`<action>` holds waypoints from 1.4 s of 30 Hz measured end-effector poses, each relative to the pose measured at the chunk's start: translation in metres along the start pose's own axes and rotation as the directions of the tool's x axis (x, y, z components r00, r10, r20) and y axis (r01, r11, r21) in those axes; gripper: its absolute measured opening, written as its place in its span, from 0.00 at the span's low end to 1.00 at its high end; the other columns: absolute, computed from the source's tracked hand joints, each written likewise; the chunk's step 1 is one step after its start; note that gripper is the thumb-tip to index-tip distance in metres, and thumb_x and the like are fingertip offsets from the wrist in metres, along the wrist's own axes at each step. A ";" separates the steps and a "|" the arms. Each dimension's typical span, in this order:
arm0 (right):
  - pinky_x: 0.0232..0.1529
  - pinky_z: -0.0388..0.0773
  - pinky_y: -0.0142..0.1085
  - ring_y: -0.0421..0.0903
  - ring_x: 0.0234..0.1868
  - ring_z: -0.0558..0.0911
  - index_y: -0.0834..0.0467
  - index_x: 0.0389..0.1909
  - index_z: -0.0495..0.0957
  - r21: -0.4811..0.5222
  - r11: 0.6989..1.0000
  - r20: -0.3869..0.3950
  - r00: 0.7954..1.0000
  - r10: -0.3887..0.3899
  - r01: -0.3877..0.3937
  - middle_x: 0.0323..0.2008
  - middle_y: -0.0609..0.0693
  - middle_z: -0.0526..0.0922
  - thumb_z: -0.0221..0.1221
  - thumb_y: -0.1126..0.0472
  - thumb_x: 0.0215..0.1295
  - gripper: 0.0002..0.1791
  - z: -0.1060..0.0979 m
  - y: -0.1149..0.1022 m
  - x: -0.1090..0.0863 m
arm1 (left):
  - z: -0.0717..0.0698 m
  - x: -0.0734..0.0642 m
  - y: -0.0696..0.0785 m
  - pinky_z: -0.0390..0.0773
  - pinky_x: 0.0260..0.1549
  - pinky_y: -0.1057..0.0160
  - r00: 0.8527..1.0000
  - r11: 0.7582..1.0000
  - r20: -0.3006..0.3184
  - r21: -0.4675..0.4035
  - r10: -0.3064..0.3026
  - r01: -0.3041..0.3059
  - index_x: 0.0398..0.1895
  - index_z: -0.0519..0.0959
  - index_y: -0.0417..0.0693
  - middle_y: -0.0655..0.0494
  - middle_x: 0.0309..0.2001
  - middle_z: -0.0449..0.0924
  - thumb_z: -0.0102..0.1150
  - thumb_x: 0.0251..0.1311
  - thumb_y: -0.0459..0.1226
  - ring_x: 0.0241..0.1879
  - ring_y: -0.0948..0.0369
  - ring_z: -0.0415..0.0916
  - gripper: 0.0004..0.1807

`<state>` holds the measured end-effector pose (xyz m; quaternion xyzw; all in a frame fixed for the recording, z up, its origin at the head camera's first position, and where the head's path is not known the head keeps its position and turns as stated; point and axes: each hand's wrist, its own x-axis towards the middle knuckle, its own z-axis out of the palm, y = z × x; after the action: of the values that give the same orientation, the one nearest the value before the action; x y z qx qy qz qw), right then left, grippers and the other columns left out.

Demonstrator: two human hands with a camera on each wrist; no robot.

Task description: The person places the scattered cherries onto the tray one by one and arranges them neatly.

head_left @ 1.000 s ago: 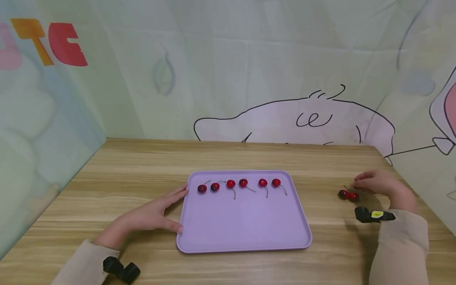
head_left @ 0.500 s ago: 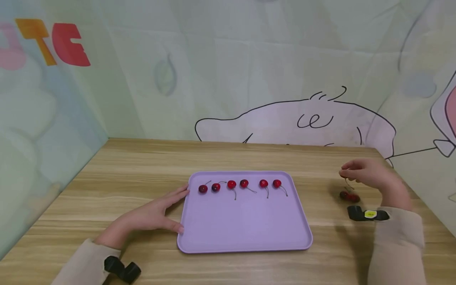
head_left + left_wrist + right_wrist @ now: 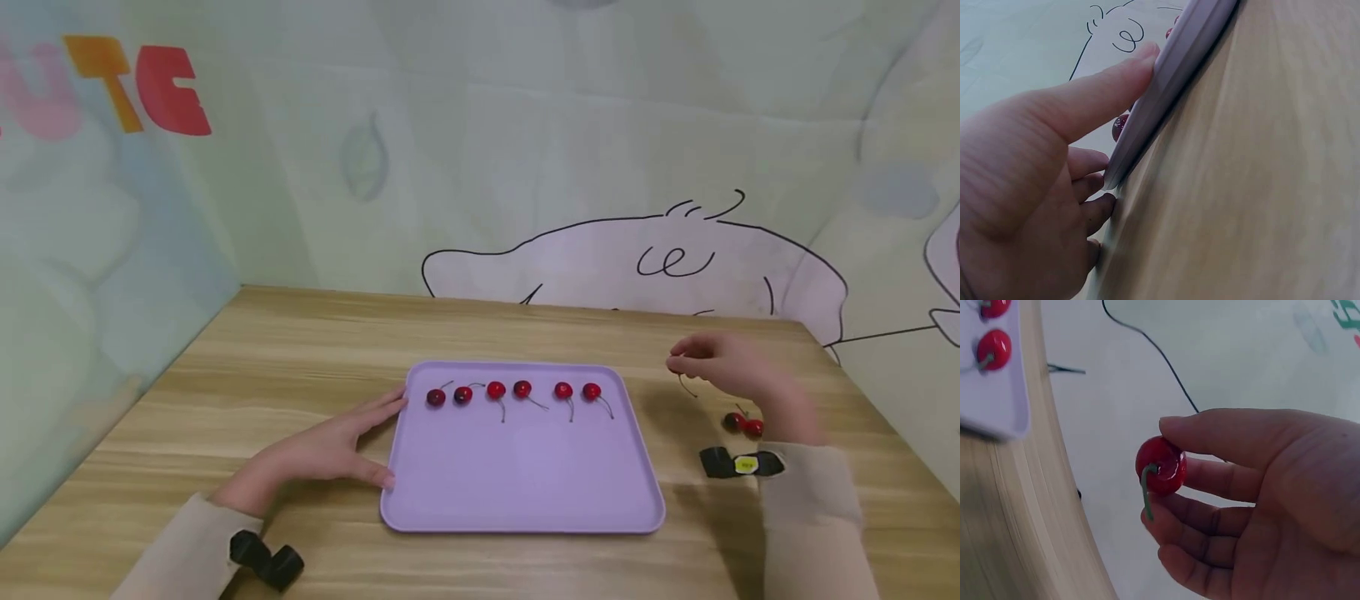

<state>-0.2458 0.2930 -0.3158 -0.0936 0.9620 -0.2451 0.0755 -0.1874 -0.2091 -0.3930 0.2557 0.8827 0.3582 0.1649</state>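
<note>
Between thumb and fingers my right hand (image 3: 723,367) pinches a red cherry (image 3: 1161,465) by its body, its green stem hanging down. That hand is above the table, just right of the purple tray (image 3: 525,483). My left hand (image 3: 322,446) rests at the tray's left side; the thumb and fingertips touch its rim, fingers spread. Along the far part of the tray lies a row of several cherries (image 3: 522,389) with stems, some darker red. Two more cherries (image 3: 742,423) lie side by side on the table, near my right wrist.
The wooden table (image 3: 300,333) extends around the tray on all sides. Behind it stands a pale printed backdrop (image 3: 480,167) with a cartoon outline. Each sleeve carries a black wrist camera (image 3: 266,560).
My right hand has lifted a cherry off the table beside the other two and carried it left, toward the tray. My left hand keeps its place at the tray's rim.
</note>
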 end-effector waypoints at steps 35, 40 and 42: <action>0.33 0.77 0.35 0.44 0.33 0.77 0.53 0.42 0.81 0.127 0.943 0.014 0.950 -0.311 0.307 0.32 0.46 0.81 0.63 0.52 0.63 0.12 0.068 -0.153 0.018 | 0.000 0.002 -0.001 0.42 0.67 0.34 1.000 1.000 0.005 -0.004 0.010 -0.010 0.75 0.52 0.41 0.46 0.77 0.40 0.72 0.48 0.52 0.74 0.38 0.35 0.56; 0.32 0.77 0.35 0.43 0.31 0.77 0.55 0.41 0.81 0.165 0.918 0.048 0.927 -0.373 0.361 0.29 0.45 0.80 0.64 0.54 0.63 0.11 0.083 -0.170 0.017 | 0.000 0.001 -0.001 0.42 0.67 0.34 1.000 1.000 0.000 0.001 0.013 -0.013 0.75 0.52 0.39 0.45 0.77 0.41 0.73 0.47 0.52 0.73 0.37 0.35 0.57; 0.32 0.76 0.34 0.43 0.30 0.76 0.55 0.40 0.81 0.178 0.911 0.060 0.920 -0.388 0.373 0.28 0.45 0.80 0.63 0.54 0.63 0.10 0.090 -0.176 0.017 | 0.000 0.001 -0.001 0.42 0.67 0.34 1.000 1.000 0.000 -0.003 0.014 -0.014 0.75 0.52 0.39 0.44 0.77 0.41 0.73 0.47 0.51 0.73 0.37 0.35 0.57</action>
<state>-0.2203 0.0965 -0.3105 -0.2842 0.8973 -0.3283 0.0791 -0.1885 -0.2092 -0.3943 0.2616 0.8804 0.3607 0.1625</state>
